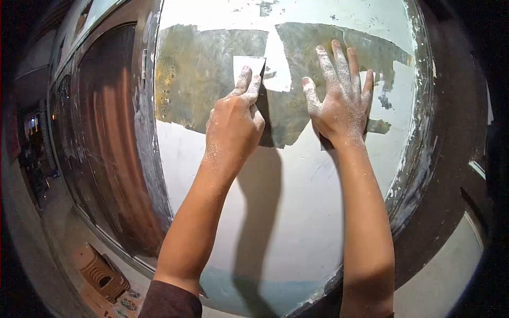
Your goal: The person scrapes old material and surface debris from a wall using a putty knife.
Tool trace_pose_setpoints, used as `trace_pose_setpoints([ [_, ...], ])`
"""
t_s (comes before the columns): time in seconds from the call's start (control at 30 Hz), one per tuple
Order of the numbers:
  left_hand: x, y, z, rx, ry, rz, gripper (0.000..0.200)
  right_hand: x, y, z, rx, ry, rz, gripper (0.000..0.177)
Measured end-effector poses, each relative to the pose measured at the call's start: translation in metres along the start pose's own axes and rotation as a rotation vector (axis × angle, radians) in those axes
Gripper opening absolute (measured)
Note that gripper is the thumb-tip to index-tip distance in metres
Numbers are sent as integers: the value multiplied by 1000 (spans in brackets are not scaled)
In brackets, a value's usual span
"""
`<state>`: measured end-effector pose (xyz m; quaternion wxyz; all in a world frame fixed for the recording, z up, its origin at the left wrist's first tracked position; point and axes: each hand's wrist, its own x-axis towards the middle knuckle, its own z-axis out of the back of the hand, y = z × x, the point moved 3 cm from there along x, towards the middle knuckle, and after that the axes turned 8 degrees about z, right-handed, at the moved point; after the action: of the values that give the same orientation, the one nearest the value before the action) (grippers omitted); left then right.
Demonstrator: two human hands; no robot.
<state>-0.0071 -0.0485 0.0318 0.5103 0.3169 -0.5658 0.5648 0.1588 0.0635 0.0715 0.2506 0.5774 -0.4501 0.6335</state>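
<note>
My left hand [235, 114] is closed on a flat, white, square-edged scraper [241, 62], with two fingers laid along its face against the wall panel [222, 159]. White dust covers those fingers. To the right, my right hand [342, 100] lies spread on the same panel, its fingers also coated in dust. Around both hands the white coating is gone in a wide band, showing a mottled grey-green bare patch [201, 69]. A leftover strip of white coating [278, 63] stands between the hands.
Worn dark frame edges [419, 122] with white flecks border the panel. On the left is a brown wooden door [108, 122] with a reddish curtain-like surface. A brown stack of plastic chairs [103, 273] is at lower left.
</note>
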Motion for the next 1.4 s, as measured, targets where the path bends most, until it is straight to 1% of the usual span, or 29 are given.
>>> trace_pose_setpoints([
  [0.07,-2,-1,2,20,-34,-35,60,0,0,-1,14,-1,-3,65],
  [0.2,2,4,1,31,-39,-57,54,0,0,-1,1,10,-12,64],
  [0.23,3,1,5,45,-12,-26,52,1,0,-1,3,9,-11,65],
  [0.4,2,5,4,62,-42,-51,52,0,0,0,10,2,-4,64],
  [0.5,2,1,4,72,-24,-25,53,0,0,2,19,3,-14,64],
  [0.73,5,0,4,68,-25,-40,53,0,0,3,21,6,-7,64],
  [0.9,13,-1,1,68,-63,-69,53,0,1,4,18,4,-12,64],
  [1.0,15,1,4,25,-48,-82,52,1,2,7,21,20,-16,64],
  [1.03,16,0,5,31,-22,-40,50,0,1,5,29,2,-12,64],
  [1.13,22,1,0,61,-46,-72,50,1,1,5,4,10,-11,63],
  [1.27,21,-2,4,63,-37,-41,51,0,2,7,31,0,-7,63],
  [1.33,21,-1,5,65,-63,-72,51,0,2,5,21,-7,-6,63],
  [1.4,24,-3,5,73,-24,-48,51,0,2,5,21,-5,-11,64],
])
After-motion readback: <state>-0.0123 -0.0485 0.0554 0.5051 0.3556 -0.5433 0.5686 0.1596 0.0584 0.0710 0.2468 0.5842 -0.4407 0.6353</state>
